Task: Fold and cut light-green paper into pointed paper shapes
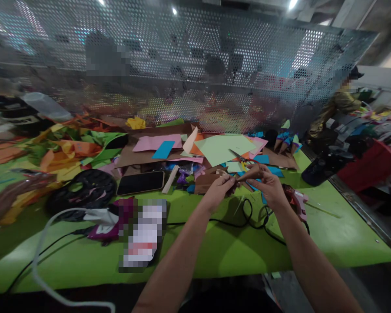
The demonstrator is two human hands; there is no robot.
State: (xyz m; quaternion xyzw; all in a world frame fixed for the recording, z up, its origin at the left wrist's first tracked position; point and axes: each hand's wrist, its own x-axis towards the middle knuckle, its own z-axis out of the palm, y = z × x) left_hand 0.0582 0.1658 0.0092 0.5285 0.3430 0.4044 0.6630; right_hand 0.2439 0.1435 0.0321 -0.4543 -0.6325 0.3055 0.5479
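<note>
Progress check: the brown paper cone [249, 174] is up in the air over the middle of the bench, and I'd call the shaping mostly there. It reads as a rolled taper already, but I can't see the seam, so no idea if it's fixed or just held shut.

Left hand [224, 187] has its thumb and fingers closed in a pinch near the narrow end. Right hand [267, 182] has its fingers curled around the wider end, so there's no real gap on either side.

Over at the back right there's a cluster of brown cones with blue trim [283, 142] that look much further along to me. Plenty of stock isn't rolled, though — the pale green sheet [217, 148], pink sheet [154, 143] and blue rectangle [163, 150] all lie flat behind the hands. Scissors [236, 154] rest just behind the cone, and what looks like a pink hot glue gun [301, 204] sits right of the right forearm.

Writing: not much. The black item [14, 116] at far left has pale lettering, maybe ending in a "Y" — too smeared to read. The whitish thing [146, 234] up front is pixelated out, and the dark phone [140, 182] shows no logo I can make out.
</note>
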